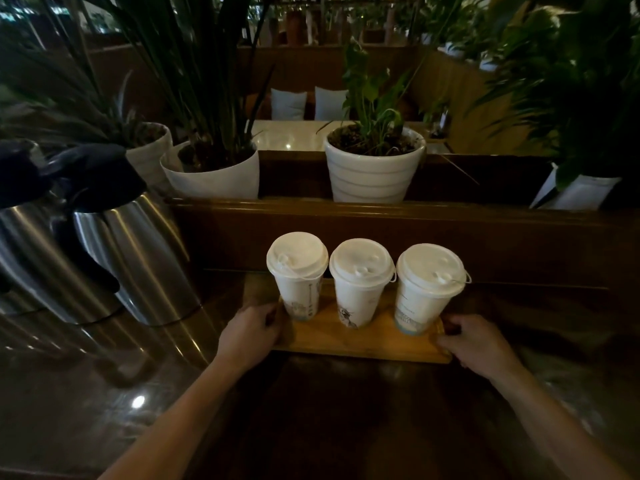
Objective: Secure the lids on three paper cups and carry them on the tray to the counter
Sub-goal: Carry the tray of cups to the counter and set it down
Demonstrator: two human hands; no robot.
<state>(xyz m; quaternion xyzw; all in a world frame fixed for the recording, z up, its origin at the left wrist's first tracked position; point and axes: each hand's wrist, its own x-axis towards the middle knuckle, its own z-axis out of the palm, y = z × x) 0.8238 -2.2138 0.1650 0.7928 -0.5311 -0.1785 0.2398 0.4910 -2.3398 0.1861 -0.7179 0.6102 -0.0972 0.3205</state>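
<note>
Wooden tray (pixel 360 341) sits low in the frame's centre on the dark surface (pixel 346 410), carrying three lidded paper cups (pixel 360 282) in a row. At its left end the left hand (pixel 247 336) has its grip closed on the edge; the right hand (pixel 476 341) clasps the right end. Lids look seated — carrying seems the step, calling for a level lift. Cup printing is too blurred to read.

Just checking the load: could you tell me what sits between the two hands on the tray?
In the head view, three lidded paper cups stand in a row on the wooden tray between the left hand and right hand.
</note>
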